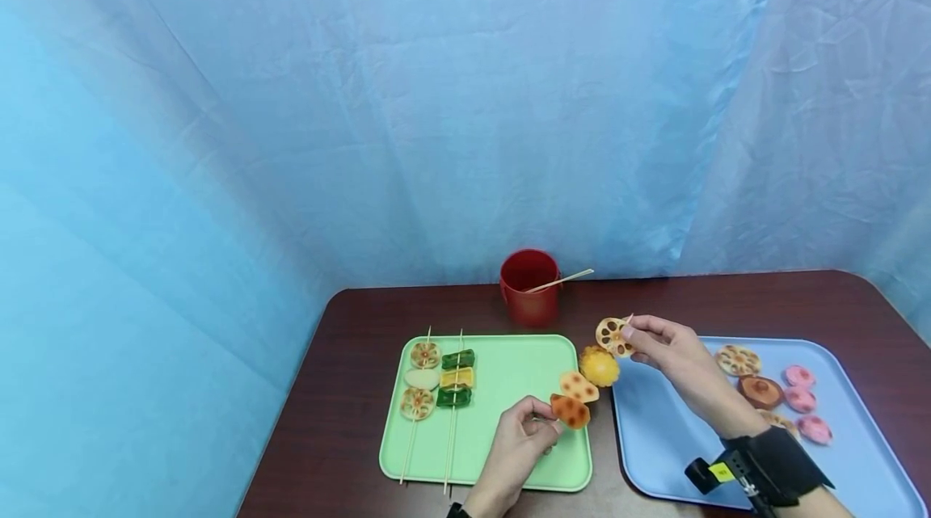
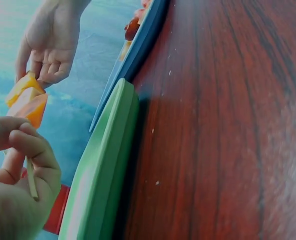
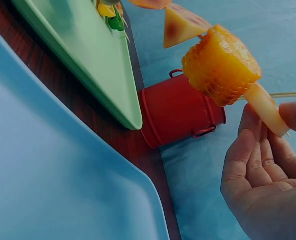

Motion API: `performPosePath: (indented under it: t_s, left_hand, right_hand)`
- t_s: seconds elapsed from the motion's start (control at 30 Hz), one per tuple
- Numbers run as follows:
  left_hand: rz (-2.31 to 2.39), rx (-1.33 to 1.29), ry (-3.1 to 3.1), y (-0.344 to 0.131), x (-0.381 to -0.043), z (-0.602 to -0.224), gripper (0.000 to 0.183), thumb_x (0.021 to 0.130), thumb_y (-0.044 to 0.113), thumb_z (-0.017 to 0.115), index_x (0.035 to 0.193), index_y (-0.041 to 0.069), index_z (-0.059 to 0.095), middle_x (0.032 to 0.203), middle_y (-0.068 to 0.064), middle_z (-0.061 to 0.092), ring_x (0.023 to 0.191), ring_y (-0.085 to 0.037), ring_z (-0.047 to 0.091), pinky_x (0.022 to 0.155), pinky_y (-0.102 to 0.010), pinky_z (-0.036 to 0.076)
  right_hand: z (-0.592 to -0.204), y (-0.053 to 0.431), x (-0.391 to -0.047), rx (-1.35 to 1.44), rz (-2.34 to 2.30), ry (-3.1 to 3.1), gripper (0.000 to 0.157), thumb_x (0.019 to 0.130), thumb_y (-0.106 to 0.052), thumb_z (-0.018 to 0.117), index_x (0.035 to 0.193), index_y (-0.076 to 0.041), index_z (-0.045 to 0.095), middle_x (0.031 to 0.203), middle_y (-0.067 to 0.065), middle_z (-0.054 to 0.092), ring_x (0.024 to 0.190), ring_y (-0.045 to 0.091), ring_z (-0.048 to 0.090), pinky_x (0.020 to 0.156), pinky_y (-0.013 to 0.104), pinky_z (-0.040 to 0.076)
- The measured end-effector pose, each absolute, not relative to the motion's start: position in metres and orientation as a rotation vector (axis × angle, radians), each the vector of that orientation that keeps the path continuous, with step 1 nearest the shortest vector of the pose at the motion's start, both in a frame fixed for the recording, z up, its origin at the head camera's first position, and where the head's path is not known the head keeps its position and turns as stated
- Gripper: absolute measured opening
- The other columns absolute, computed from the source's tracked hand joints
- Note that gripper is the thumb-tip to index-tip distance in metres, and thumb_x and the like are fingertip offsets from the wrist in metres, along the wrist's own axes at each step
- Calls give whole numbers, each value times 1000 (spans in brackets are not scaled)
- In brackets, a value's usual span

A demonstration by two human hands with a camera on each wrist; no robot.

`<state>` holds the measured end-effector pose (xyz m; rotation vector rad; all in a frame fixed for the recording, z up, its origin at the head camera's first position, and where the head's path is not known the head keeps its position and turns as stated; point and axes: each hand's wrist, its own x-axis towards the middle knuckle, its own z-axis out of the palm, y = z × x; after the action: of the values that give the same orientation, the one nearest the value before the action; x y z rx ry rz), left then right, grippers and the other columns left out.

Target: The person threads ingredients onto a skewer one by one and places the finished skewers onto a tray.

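Observation:
My left hand grips the lower end of a wooden skewer, held tilted over the green tray's right side. Threaded along it are a browned orange piece, a pale spotted wedge and a yellow corn chunk. At the upper end, my right hand pinches a lotus root slice between thumb and fingers. The slice sits right beside the corn, and a bit of the skewer tip shows past it in the head view.
Two loaded skewers, one with lotus slices, one with green and yellow pieces, lie on the green tray. The blue tray carries a mushroom, lotus slices and pink pieces. Behind stands a red bucket holding a stick.

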<state>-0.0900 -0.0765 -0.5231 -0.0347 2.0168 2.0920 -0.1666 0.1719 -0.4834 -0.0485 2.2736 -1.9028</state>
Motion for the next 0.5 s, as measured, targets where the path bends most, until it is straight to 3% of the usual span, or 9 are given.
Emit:
performPosePath:
  t_s: [0.2, 0.5]
  left_hand:
    - [2093, -72, 2118, -77, -91, -521, 16, 78, 5, 74, 92, -2, 70, 79, -7, 68, 67, -16, 64, 59, -22, 52]
    - [1933, -126, 2394, -77, -96, -521, 16, 73, 9, 78, 88, 7, 74, 72, 0, 69, 65, -10, 64, 60, -20, 50]
  right_hand:
    - [-483, 172, -165, -52, -1914, 2262, 65, 92, -50, 56, 128, 4, 51, 115, 12, 60, 96, 12, 61, 81, 26, 52]
    - [-483, 169, -165, -75, -1914, 2268, 62, 93, -48, 56, 127, 4, 51, 115, 13, 61, 95, 13, 62, 82, 29, 52]
